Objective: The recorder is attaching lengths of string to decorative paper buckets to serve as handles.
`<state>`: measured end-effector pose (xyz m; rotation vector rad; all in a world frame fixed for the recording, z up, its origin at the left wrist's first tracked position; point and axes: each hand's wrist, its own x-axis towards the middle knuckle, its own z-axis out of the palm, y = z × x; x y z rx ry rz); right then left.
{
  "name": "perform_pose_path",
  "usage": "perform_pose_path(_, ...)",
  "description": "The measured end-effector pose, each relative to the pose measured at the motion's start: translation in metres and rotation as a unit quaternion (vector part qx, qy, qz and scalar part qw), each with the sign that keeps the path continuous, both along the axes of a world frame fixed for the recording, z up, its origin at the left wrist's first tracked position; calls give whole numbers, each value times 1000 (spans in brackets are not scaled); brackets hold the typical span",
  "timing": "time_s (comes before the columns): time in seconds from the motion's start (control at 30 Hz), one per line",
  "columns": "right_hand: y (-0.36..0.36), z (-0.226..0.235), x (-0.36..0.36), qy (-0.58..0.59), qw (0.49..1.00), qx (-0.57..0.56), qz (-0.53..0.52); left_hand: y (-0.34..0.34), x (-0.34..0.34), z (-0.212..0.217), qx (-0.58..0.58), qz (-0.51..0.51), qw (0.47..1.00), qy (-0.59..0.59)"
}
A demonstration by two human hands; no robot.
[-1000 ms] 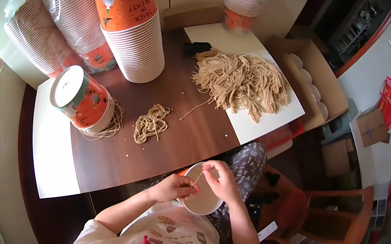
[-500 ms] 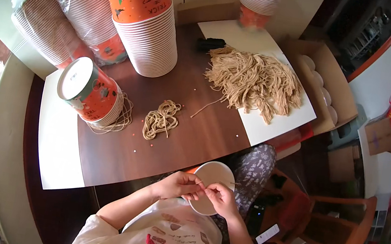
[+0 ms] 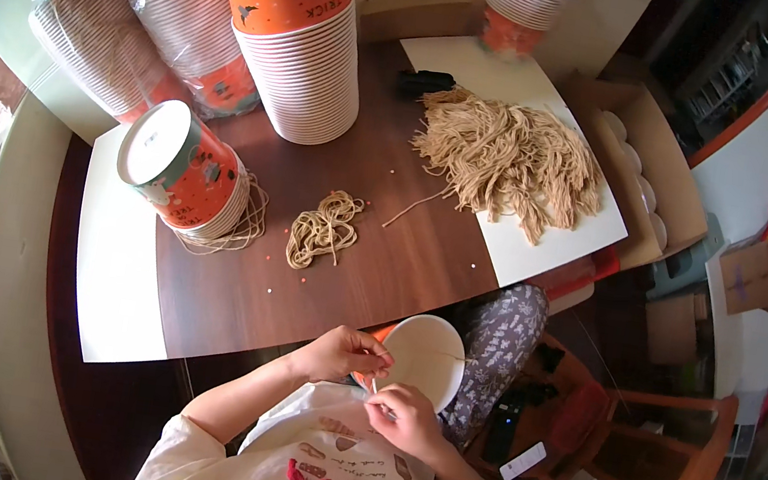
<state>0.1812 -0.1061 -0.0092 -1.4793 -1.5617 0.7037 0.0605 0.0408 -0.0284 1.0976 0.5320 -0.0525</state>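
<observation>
All positions below are referenced to the white paper cup, which I hold over my lap just off the near edge of the dark wooden table, with its open mouth facing up toward me. Far to the upper left of the cup lie wrapped sleeves of stacked cups. Nearer, to its left, a short orange-printed cup stack lies on its side on a ring of cord. Directly above-left of the cup a small coil of tan cord rests on the table. My left hand touches the cup's left rim, fingers curled and closed around the wall, with a strip of orange print showing beneath them. My right hand sits just below the cup, fingertips pressed together in a pinch on a thin strand that crosses the cup mouth. Compared with a second ago, the cup has moved down and away from the table edge toward my body, and my right hand has dropped from the rim to below it; in my judgement the strand is now being drawn through the cup. Above-right of the cup, a large heap of cut cords lies on a white sheet, and a cardboard box stands further right.
</observation>
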Motion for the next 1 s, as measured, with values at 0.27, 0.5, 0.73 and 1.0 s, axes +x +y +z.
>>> perform_pose_path(0.27, 14, -13, -11, -34, 997, 47, -60, 3, -1, 8, 182, -22, 983, 4)
perform_pose_path(0.5, 18, -32, 12, 119, 985, -31, -117, 1, 0, 11, 213, -7, 977, -14)
perform_pose_path(0.73, 22, -28, 6, 142, 984, -45, -95, -1, 2, 25, 281, -11, 959, 24)
perform_pose_path(1.0, 23, -33, 4, 126, 984, -18, -122, 0, 1, 28, 288, -8, 956, 48)
